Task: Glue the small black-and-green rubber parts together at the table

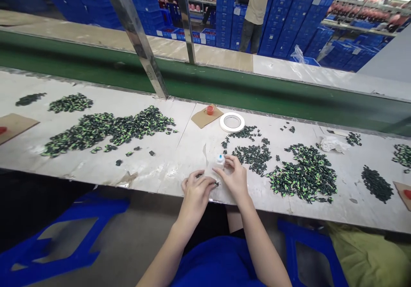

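My left hand (pixel 197 187) is closed near the table's front edge, its fingertips pinching a small dark piece (pixel 216 183). To its right, my right hand (pixel 235 176) has thumb and fingers around a small clear bottle (pixel 220 162) with a blue tip. A thin translucent strip (pixel 205 153) stands just behind my left hand. Loose dark pieces (pixel 255 156) lie behind and to the right of my right hand, and a larger heap of black-and-green pieces (pixel 303 173) is farther right. A white tape roll (pixel 222 124) rests behind the bottle.
Brown cardboard (pixel 199 118) bears a red cup (pixel 209 110). Black-and-green heaps (pixel 93 131) cover the table's left part. Crumpled white tissue (pixel 332 144) lies right. A metal post (pixel 144 51) rises at the back edge, before a green belt (pixel 205 88). A person (pixel 258 4) stands beyond.
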A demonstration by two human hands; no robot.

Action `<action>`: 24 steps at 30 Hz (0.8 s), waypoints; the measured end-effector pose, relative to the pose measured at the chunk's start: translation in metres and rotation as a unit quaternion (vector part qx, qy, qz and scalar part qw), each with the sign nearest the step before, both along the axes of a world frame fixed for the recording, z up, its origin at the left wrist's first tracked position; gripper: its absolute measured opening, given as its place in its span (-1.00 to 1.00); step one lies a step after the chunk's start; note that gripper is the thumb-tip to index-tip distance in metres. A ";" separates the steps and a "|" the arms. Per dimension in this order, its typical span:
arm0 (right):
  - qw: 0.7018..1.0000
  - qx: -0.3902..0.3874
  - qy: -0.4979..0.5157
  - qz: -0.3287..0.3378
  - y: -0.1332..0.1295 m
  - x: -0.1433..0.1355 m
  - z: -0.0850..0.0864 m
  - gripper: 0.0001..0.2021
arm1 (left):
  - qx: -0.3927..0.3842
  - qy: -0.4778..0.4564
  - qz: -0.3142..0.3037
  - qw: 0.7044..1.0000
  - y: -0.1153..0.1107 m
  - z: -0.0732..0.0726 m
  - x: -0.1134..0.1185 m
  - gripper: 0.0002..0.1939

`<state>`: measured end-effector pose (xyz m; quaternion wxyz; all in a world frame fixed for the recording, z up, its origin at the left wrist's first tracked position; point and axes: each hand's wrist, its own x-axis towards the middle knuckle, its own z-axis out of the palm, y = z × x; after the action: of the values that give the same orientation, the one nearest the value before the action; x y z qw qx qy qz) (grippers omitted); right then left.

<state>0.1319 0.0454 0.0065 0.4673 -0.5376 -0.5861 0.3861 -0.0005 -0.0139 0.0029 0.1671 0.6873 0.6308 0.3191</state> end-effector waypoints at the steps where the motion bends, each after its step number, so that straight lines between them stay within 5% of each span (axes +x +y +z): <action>1: 0.999 0.007 -0.027 0.016 0.001 0.001 0.000 -0.49 | 0.002 -0.008 0.011 1.000 -0.003 0.000 -0.006 -0.86; 4: 0.987 0.072 -0.140 0.038 0.003 0.017 0.004 -0.43 | 0.008 -0.052 0.047 0.997 -0.009 0.001 -0.019 -0.88; 7: 0.954 0.144 -0.263 0.002 0.008 0.033 0.011 -0.76 | -0.001 -0.108 0.067 0.992 -0.012 0.001 -0.022 -0.87; 14: 0.922 0.112 -0.370 -0.037 0.024 0.027 0.005 -0.93 | -0.019 -0.205 0.066 0.976 -0.011 0.004 -0.011 -0.80; 18: 0.937 0.103 -0.333 -0.025 0.018 0.028 0.009 -0.89 | -0.004 -0.223 0.047 0.974 -0.007 0.007 -0.007 -0.82; 24: 0.995 0.031 -0.078 0.046 -0.017 0.039 0.022 -0.88 | 0.018 -0.199 0.036 0.979 -0.004 0.009 0.003 -0.83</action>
<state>0.1707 0.0280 0.0290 0.4177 -0.5238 -0.6568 0.3460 0.0021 -0.0180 0.0123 0.2654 0.5898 0.6035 0.4663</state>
